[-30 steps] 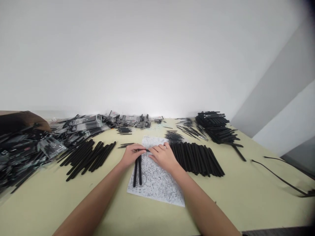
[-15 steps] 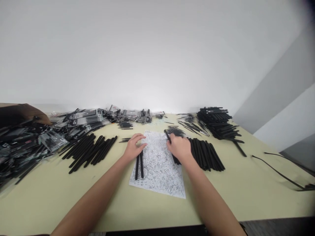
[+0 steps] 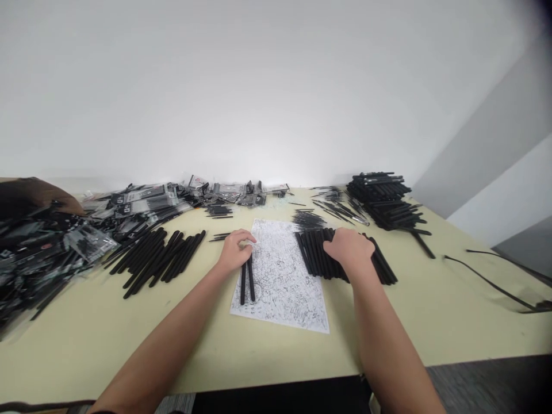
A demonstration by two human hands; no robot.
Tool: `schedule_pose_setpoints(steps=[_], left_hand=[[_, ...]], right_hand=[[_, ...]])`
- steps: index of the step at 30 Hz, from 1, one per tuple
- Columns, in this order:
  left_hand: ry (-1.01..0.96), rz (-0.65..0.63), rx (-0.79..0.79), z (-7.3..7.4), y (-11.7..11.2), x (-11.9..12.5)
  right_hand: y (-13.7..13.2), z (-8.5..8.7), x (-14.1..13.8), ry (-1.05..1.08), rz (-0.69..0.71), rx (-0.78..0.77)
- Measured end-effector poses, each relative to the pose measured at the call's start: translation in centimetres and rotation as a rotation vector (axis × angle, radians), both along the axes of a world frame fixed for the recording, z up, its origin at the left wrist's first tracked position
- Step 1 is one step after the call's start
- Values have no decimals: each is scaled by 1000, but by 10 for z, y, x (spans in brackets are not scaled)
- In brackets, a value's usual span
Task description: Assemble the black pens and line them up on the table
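My left hand [image 3: 235,250] rests at the upper left of a scribbled white sheet of paper [image 3: 288,287]. Its fingers curl over the upper ends of two black pens [image 3: 246,284], which point towards me. Over a side-by-side row of black pens [image 3: 317,259], right of the paper, my right hand [image 3: 348,248] is closed palm-down. Its fingertips are hidden among the pens, so the exact one under them does not show.
Loose black pens [image 3: 155,261] lie at left, beside piled plastic packets [image 3: 146,204] and a brown box [image 3: 38,195]. Thin refills [image 3: 307,219] lie behind the paper. A stack of black pens [image 3: 379,198] stands back right; eyeglasses [image 3: 495,282] lie at far right.
My right hand has moved right, from the paper's edge onto the pen row; the pen that stuck out of it no longer shows separately. My left hand has curled its fingers in.
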State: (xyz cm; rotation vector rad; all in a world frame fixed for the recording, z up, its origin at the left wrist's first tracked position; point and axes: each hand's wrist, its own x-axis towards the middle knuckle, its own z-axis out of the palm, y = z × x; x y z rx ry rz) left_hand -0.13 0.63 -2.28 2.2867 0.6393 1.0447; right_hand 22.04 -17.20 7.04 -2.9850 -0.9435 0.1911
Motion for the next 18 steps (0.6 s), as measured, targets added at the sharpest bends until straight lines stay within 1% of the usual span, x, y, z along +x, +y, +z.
schedule_pose_setpoints(steps=[4, 11, 14, 18], left_hand=[[60, -10, 31, 1, -1, 0], [130, -25, 13, 4, -1, 1], [177, -24, 1, 4, -1, 1], [229, 0, 6, 3, -1, 2]], right_hand=[[2, 0, -5, 0, 4, -20], [0, -2, -7, -34, 14, -25], [1, -3, -9, -60, 28, 11], [6, -4, -20, -119, 64, 97]])
